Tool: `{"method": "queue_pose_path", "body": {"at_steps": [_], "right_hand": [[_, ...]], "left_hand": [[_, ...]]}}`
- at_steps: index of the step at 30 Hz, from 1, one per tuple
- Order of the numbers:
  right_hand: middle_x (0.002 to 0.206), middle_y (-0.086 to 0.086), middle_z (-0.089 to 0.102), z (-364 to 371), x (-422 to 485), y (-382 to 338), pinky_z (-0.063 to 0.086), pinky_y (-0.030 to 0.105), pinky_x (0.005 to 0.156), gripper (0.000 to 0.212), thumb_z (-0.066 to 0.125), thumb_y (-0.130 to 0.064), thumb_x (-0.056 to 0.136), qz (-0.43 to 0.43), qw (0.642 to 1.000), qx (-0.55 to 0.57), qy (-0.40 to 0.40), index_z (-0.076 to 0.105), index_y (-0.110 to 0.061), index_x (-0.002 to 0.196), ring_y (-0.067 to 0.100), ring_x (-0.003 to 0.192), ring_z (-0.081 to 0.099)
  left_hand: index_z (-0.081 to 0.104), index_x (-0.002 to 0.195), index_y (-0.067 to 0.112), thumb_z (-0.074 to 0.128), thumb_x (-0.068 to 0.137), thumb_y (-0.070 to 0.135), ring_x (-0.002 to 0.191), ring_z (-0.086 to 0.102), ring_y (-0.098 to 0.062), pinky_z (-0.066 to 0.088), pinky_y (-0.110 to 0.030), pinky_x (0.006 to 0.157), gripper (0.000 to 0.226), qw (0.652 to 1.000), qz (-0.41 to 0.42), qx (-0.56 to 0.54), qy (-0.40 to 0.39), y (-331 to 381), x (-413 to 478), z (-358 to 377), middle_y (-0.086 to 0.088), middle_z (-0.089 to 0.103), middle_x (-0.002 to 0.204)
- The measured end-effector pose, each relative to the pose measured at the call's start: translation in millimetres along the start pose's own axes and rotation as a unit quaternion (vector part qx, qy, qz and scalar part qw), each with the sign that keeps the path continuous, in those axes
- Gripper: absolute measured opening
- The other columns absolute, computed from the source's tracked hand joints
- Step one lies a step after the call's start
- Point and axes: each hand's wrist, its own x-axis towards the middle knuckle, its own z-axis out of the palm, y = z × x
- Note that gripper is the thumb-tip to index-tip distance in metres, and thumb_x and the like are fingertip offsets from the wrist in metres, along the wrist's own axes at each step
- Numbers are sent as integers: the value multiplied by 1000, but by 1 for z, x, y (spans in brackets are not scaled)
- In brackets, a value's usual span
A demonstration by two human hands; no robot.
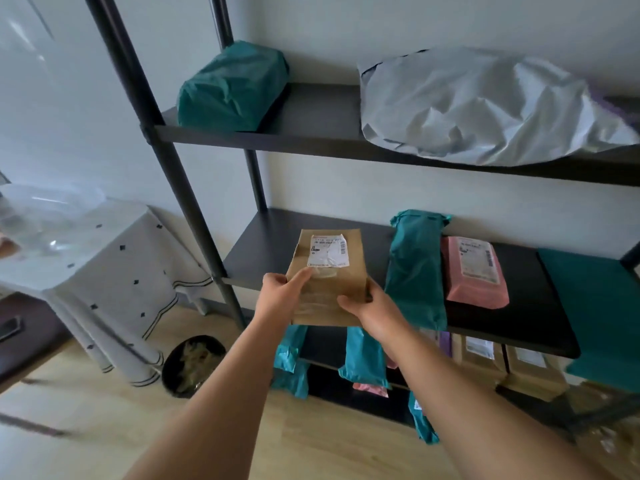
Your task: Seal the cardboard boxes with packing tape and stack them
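Dark shelf (263,251) — cardboard box (346,284), long teal mailer (414,268), pink mailer (476,275), flat teal mailer (595,299).

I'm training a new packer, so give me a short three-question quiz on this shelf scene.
1. True or false: both the left hand and the right hand grip the brown cardboard box with the white label.
2. Which thing lies just right of that box on the dark shelf? A) pink padded mailer B) long teal plastic mailer C) black bin
3. Fill in: the large crumpled grey plastic bag lies on the ___ shelf.
Key: 1 true; 2 B; 3 upper.
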Motion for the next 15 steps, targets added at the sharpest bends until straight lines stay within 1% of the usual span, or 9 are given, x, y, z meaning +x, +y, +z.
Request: {"method": "queue_pose_path", "body": {"at_steps": [1,3,5,8,10,12,14,15], "right_hand": [[135,1,59,3,9,3,45,44,108,73,77,-43,83,12,1000,-10,18,43,-33,147,23,117,60],[134,4,56,10,33,7,49,44,104,80,78,-51,76,35,997,-36,61,43,-36,147,25,112,61],[129,3,58,11,53,6,54,45,96,76,77,-51,76,37,995,-34,92,47,-36,143,24,107,63],[126,4,59,8,82,-4,56,42,91,64,73,-51,81,51,988,-34,141,51,-29,137,26,100,65],[124,7,59,4,102,-7,56,45,90,55,68,-46,87,66,984,-3,164,52,-23,134,29,98,66],[123,8,61,-3,119,-9,56,46,91,49,67,-38,88,69,981,21,178,54,-20,131,29,100,65],[120,8,64,-10,131,-6,56,43,88,47,68,-32,87,63,981,32,182,54,-20,130,27,100,65],[118,6,65,-13,133,-7,56,40,83,46,69,-30,88,50,982,33,180,54,-20,130,25,99,64]], "left_hand": [[49,112,15,68,82,58,87,60,-15,48,-31,69,56,1000,-1,11,-4,-2,8,2,0,61,99],[49,112,17,67,82,60,87,59,-13,51,-35,78,56,999,10,37,-15,-4,33,8,2,60,98],[50,112,21,65,80,63,89,61,-15,54,-38,84,55,998,26,55,-18,1,52,15,2,62,101],[60,112,26,60,73,67,89,64,-19,56,-40,86,57,996,50,75,-27,12,80,26,-1,63,108],[67,106,25,61,81,57,79,62,-15,57,-38,84,41,995,62,64,-54,18,96,36,-1,67,101],[69,98,25,61,88,46,71,59,-13,57,-37,83,24,994,61,43,-79,25,110,47,1,68,91],[68,100,25,59,91,42,72,57,-12,56,-35,82,21,993,59,37,-92,30,118,57,4,65,87],[67,105,24,58,93,41,74,57,-12,55,-33,80,23,993,61,34,-92,30,121,61,4,64,89]]}}
